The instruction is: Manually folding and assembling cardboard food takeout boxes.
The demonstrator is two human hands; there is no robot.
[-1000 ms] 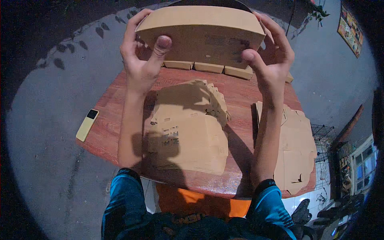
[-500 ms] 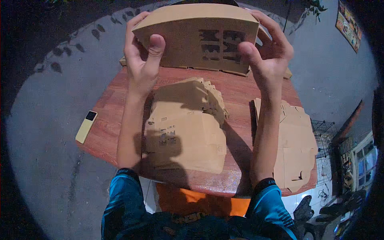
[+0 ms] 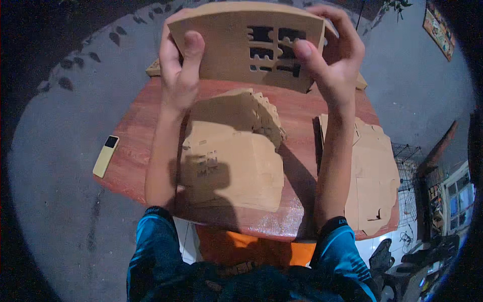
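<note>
A folded brown cardboard box [image 3: 226,50] is held up over the far edge of the table, with cut-out lettering on the side toward me. My left hand [image 3: 182,65] grips its left end, thumb on the near face and fingers behind. At the right end, my right hand [image 3: 337,60] holds it the same way, its thumb beside the cut-outs. Below, between my forearms, lies a stack of flat cardboard box blanks [image 3: 241,171]. Another pile of flat blanks [image 3: 372,181] rests at the right, partly behind my right forearm.
A yellow phone [image 3: 106,157] lies at the left edge of the reddish wooden table [image 3: 136,136]. More cardboard [image 3: 153,69] shows behind the held box. An orange seat [image 3: 246,244] is at the near edge, and a wire rack [image 3: 406,166] stands beyond the right side.
The box has risen slightly and tipped, so its cut-out face shows more fully. Both hands keep their hold. The whole view has shifted a little.
</note>
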